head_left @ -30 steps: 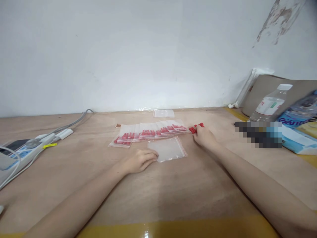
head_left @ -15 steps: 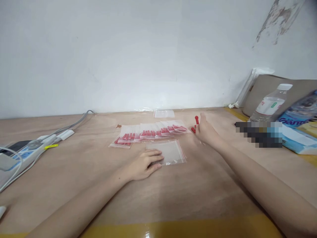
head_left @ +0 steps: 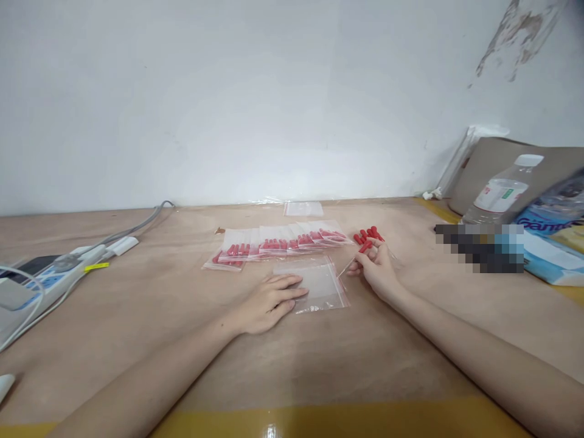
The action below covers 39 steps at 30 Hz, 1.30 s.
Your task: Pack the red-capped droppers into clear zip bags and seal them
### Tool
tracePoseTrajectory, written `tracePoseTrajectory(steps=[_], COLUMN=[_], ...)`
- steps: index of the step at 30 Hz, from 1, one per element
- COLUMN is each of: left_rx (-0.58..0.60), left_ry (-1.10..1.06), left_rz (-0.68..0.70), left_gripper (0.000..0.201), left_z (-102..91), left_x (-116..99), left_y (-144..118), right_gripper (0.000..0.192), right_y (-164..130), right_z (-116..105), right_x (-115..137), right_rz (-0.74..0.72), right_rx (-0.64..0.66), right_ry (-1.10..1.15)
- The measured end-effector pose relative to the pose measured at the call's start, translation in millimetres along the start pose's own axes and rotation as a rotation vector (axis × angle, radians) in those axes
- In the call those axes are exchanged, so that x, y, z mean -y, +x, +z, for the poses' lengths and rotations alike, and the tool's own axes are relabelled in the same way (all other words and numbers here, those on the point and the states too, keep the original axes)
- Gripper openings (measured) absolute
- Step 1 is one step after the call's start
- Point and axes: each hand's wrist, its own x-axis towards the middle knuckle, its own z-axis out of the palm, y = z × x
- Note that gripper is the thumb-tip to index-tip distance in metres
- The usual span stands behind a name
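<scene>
Indoors: brown bench (head_left: 328, 359), peeling wall (head_left: 255, 109).
Left hand (head_left: 269, 304) spread on bag (head_left: 325, 284); right hand (head_left: 378, 269) pinching red-topped stick (head_left: 365, 246); bottle label (head_left: 499, 194) unreadable.

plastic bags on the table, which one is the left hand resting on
The flat clear bag nearest the camera, with the left hand on its left part. The overlapping bags behind it and the lone farthest bag lie apart from that hand.
</scene>
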Motion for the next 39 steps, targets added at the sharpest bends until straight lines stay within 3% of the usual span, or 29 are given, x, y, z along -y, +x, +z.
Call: tracePoseTrajectory(steps=[4, 7, 11, 14, 21, 23, 27, 31, 36, 39], left_rx=[0.023, -0.023, -0.066, -0.068, -0.035, -0.032, -0.048, -0.132, -0.144, -0.129], left_ry=[-0.021, -0.043, -0.045, -0.048, -0.01, -0.013, -0.062, -0.117, -0.16, -0.162], left_rz=[0.039, 0.063, 0.059, 0.061, 0.044, 0.049, 0.054, 0.025, 0.017, 0.02], left_gripper=[0.045, 0.053, 0.055, 0.054, 0.051, 0.051, 0.052, 0.045, 0.044, 0.041], left_z=[-2.1, -1.6, -0.3, 0.6, 0.4, 0.0, 0.6, 1.3, 1.8, 2.0], left_x=[5, 7, 5, 4, 3, 3, 5, 9, 12, 12], left_y=[2, 2, 1, 1, 1, 1, 0, -1, 2, 3], right_gripper=[0.056, 0.053, 0.045, 0.038, 0.033, 0.033, 0.031, 0.032, 0.03, 0.033], right_y=[-8, -13, -17, -19, -19, -19, -15, -10, -12, -13], right_z=[4, 3, -3, -6, -7, -5, -4, -5, -3, -4], right_x=[5, 7, 9, 13, 20, 20, 17, 10, 10, 18], right_rz=[0.034, 0.049, 0.087, 0.099, 0.119, 0.093, 0.005, 0.068, 0.124, 0.002], right_rx=[0.027, 0.074, 0.316, 0.531, 0.833, 0.838, 0.699, 0.616, 0.637, 0.784], right_ry=[0.045, 0.074, 0.121, 0.023, -0.138, -0.146, -0.139, -0.103, -0.159, -0.299])
